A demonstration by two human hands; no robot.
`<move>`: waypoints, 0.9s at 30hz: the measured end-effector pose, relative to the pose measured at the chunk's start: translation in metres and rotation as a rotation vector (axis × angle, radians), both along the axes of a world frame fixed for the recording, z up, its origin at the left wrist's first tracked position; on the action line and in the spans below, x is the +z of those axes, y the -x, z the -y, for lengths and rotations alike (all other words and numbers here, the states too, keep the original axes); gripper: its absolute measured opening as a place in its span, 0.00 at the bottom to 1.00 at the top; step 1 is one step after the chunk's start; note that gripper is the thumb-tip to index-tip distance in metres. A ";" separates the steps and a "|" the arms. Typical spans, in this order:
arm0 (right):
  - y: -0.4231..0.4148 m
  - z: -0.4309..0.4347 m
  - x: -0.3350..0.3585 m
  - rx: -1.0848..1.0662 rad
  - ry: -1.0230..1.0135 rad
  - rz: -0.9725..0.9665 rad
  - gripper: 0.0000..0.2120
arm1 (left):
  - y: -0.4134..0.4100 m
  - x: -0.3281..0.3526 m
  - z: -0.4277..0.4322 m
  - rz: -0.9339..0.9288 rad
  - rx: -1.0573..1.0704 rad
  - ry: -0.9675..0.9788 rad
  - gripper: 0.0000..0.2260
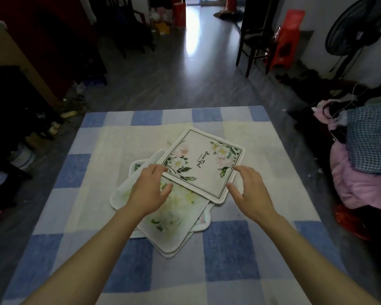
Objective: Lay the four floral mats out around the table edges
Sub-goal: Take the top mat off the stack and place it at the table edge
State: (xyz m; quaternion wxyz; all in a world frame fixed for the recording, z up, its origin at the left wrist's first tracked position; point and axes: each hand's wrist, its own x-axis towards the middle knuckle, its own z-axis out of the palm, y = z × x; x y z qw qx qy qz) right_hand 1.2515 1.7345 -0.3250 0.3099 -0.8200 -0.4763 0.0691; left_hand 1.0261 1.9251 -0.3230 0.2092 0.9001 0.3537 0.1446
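Head cam: top mat lies tilted between both hands, left hand loosely touching its corner, right hand spread just beside.

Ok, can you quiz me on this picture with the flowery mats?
1. True or false: the floral mats are already spread out, one along each edge.
2. Which word is printed on the top mat? A) Welcome B) Beautiful C) Kitchen
3. Fill in the gap: the tablecloth has cream squares and ____ squares.

Key:
1. False. They lie in one overlapping pile in the middle.
2. B
3. blue
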 end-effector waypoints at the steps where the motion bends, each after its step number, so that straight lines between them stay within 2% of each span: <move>1: -0.002 -0.006 -0.003 -0.003 0.013 -0.001 0.23 | -0.006 -0.006 -0.007 -0.009 -0.014 0.007 0.19; 9: -0.009 -0.050 -0.046 -0.016 0.082 -0.054 0.25 | -0.047 -0.057 -0.055 -0.075 -0.077 0.067 0.19; 13: -0.008 -0.063 -0.069 0.016 0.179 -0.048 0.28 | -0.064 -0.080 -0.069 -0.123 -0.145 0.071 0.20; 19: -0.001 -0.077 -0.100 0.092 0.287 -0.076 0.34 | -0.081 -0.106 -0.088 -0.328 -0.385 -0.067 0.28; 23: 0.005 -0.082 -0.115 0.122 0.353 -0.074 0.36 | -0.087 -0.109 -0.100 -0.365 -0.561 -0.127 0.25; 27: 0.004 -0.083 -0.119 0.127 0.339 -0.011 0.30 | -0.095 -0.106 -0.104 -0.397 -0.673 -0.144 0.21</move>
